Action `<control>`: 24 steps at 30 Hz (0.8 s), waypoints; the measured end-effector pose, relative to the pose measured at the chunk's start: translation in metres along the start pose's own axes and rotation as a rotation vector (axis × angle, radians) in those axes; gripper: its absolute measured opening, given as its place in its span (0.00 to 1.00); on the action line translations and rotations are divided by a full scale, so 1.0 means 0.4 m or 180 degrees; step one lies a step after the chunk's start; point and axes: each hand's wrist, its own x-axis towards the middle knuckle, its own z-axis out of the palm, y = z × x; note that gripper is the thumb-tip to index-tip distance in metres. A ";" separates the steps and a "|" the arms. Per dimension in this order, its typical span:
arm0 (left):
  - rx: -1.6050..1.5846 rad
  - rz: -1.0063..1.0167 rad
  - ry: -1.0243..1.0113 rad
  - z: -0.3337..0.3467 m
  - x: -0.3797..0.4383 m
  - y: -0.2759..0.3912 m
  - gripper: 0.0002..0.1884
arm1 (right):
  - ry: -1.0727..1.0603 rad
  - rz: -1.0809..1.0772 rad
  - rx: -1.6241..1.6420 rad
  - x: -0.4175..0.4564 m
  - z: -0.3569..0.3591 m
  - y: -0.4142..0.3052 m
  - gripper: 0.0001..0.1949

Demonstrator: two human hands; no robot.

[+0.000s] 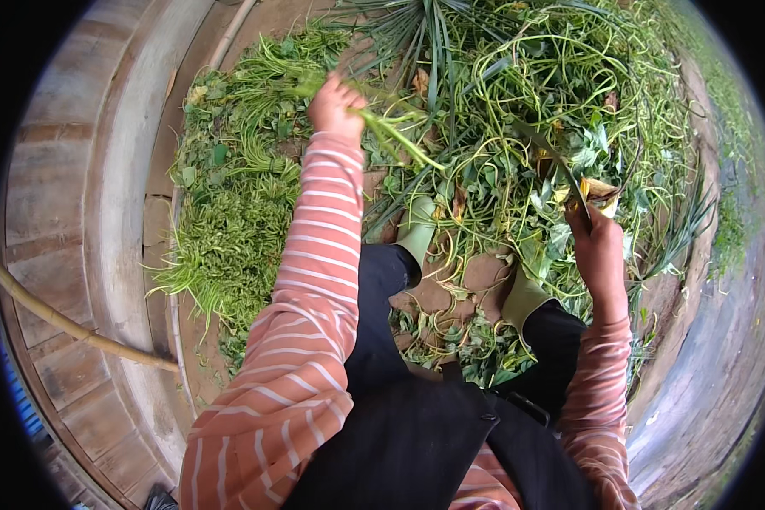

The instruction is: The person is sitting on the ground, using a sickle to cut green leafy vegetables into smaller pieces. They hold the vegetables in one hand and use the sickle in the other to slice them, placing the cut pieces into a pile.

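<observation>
My left hand [338, 108], stretched forward, is closed around a small bunch of green leafy stems [398, 134], blurred at one end. Below and left of it lie bundled greens [255, 159] in a heap. My right hand [596, 248] grips a knife by its handle; the dark curved knife blade [558, 156] points forward and left, over the loose vines. A wide tangle of cut vines with leaves [535, 70] covers the ground ahead and to the right.
Long strap-like leaves [437, 38] fan out at the top. Pale green boots [417, 233] stand among vine scraps on brown soil [484, 274]. A bamboo pole [83, 331] leans by the low wall [118, 210] at left. Wet paving [707, 370] runs along the right.
</observation>
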 end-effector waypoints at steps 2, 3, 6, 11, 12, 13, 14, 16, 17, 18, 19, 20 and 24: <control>-0.0032 -0.0199 -0.0782 0.072 -0.033 -0.042 0.08 | 0.0384 0.0029 0.0812 0.021 0.030 0.003 0.08; 0.0039 -0.0254 -0.0941 0.097 -0.061 -0.059 0.08 | 0.0468 0.0027 0.1321 0.033 0.042 0.005 0.08; -0.0061 -0.0712 -0.1097 0.115 -0.083 -0.094 0.07 | 0.0577 0.0614 0.2343 0.057 0.065 -0.047 0.08; -0.0010 -0.0646 -0.1163 0.133 -0.110 -0.124 0.07 | -0.0038 0.0804 0.3149 0.063 0.077 -0.117 0.14; 0.0094 -0.0599 -0.1161 0.141 -0.120 -0.128 0.08 | -0.0097 0.0831 0.3197 0.062 0.084 -0.125 0.14; 0.0133 -0.0610 -0.1142 0.147 -0.132 -0.133 0.07 | -0.0157 0.0857 0.3242 0.061 0.091 -0.131 0.14; 0.0284 -0.0560 -0.1232 0.151 -0.144 -0.138 0.07 | -0.0120 0.0812 0.3345 0.066 0.102 -0.134 0.14; 0.0532 -0.0491 -0.1315 0.153 -0.171 -0.142 0.07 | -0.0052 0.0811 0.3301 0.071 0.108 -0.146 0.10; 0.0591 -0.0545 -0.1372 0.153 -0.178 -0.144 0.07 | -0.0052 0.0877 0.3380 0.074 0.108 -0.150 0.09; 0.0602 -0.0589 -0.1385 0.151 -0.183 -0.147 0.08 | 0.0026 0.0912 0.3426 0.077 0.116 -0.147 0.07; 0.0614 -0.0634 -0.1398 0.149 -0.185 -0.149 0.08 | 0.0104 0.0948 0.3473 0.080 0.121 -0.143 0.06; 0.0633 -0.0601 -0.1572 0.146 -0.183 -0.146 0.09 | 0.0260 0.0965 0.3555 0.084 0.120 -0.140 0.05; 0.1436 -0.0313 -0.1535 0.135 -0.168 -0.121 0.11 | 0.0988 0.0999 0.3536 0.112 0.109 -0.105 0.03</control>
